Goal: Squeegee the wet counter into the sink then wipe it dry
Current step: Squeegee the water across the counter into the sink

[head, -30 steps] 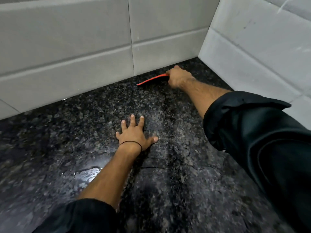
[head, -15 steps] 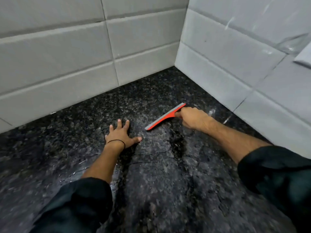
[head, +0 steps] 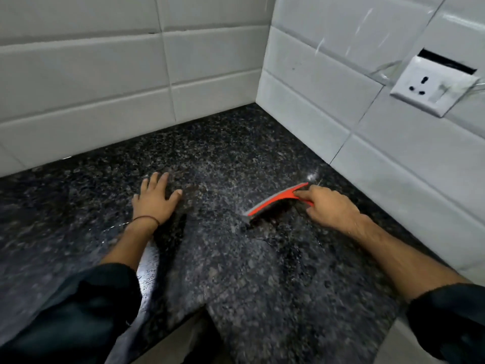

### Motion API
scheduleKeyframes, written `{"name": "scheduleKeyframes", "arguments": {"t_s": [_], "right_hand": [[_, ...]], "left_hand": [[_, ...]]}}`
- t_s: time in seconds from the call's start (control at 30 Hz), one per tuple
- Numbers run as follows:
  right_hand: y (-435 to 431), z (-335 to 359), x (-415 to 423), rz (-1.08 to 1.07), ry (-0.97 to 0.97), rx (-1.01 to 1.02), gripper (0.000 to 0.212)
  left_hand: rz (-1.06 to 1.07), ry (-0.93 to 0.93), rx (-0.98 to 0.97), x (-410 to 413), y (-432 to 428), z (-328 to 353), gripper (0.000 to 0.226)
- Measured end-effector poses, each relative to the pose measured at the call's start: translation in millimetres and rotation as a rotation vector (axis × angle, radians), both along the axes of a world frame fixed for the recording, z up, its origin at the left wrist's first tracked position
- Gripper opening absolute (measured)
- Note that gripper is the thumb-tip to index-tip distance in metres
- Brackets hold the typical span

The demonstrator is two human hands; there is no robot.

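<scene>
A red squeegee (head: 273, 202) with a grey rubber blade lies edge-down on the black speckled granite counter (head: 231, 271), a little out from the right wall. My right hand (head: 330, 208) is closed on its handle. My left hand (head: 154, 199) rests flat on the counter to the left, fingers spread, a thin black band on the wrist. Wet streaks and a shiny film of water show on the stone near my left forearm. No sink is in view.
White tiled walls meet in a corner (head: 259, 101) behind the counter. A white wall socket (head: 433, 86) sits on the right wall above the counter. The counter's front edge (head: 183, 327) shows at the bottom, between my dark sleeves.
My right hand has dragged the squeegee from the back wall toward me along the right wall. My left hand has stayed flat on the counter. The view has shifted so the socket appears.
</scene>
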State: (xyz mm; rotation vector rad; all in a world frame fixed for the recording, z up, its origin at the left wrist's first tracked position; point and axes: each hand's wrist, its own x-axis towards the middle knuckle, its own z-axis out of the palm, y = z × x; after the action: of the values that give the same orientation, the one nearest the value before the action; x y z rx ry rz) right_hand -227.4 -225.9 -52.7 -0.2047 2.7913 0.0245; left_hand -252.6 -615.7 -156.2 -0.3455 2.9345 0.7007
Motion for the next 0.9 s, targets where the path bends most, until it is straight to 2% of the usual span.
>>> {"name": "scheduleKeyframes", "arguments": {"t_s": [0.07,0.17,0.33,0.43,0.6,0.77,0.9], "right_hand": [[-25,5,-6,0.037,0.014,-0.113,0.061],[-82,7,-21,0.168,0.014,-0.202,0.059],[-222,-4,-51,0.483,-0.019,-0.223,0.055],[-306,-9,-56,0.672,-0.009,-0.193,0.057],[-415,-12,-45,0.938,0.02,-0.16,0.051],[-460,-26,-34,0.979,0.017,-0.045,0.047],[-443,-16,-31,0.934,0.065,0.023,0.038]], "left_hand": [[0.102,0.078,0.009,46,-21,-2,0.067],[0.345,0.068,0.024,119,-57,-7,0.072],[0.653,-0.261,0.033,211,-102,-16,0.12],[0.634,-0.352,0.043,230,-108,-25,0.137],[0.625,-0.321,0.061,230,-112,-35,0.141],[0.628,-0.316,0.062,225,-115,-39,0.141],[0.622,-0.357,0.057,223,-117,-38,0.142]]}}
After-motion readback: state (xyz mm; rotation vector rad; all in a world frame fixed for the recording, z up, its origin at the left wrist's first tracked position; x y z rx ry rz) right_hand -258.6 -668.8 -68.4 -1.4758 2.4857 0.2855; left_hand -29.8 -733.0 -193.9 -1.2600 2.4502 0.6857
